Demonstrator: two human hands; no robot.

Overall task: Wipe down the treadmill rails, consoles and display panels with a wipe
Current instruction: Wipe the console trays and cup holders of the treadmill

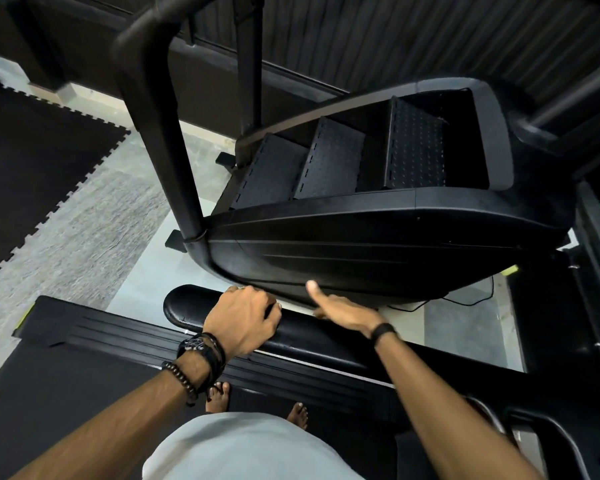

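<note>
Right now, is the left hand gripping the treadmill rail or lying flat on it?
Gripping: the left hand sits on the padded rail with its fingers curled over the far side. No wipe shows.

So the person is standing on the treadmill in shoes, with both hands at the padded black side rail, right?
Not quite. The head view shows bare feet on the treadmill deck, no shoes. The rest holds: the left hand and right hand are both at the padded black side rail.
</note>
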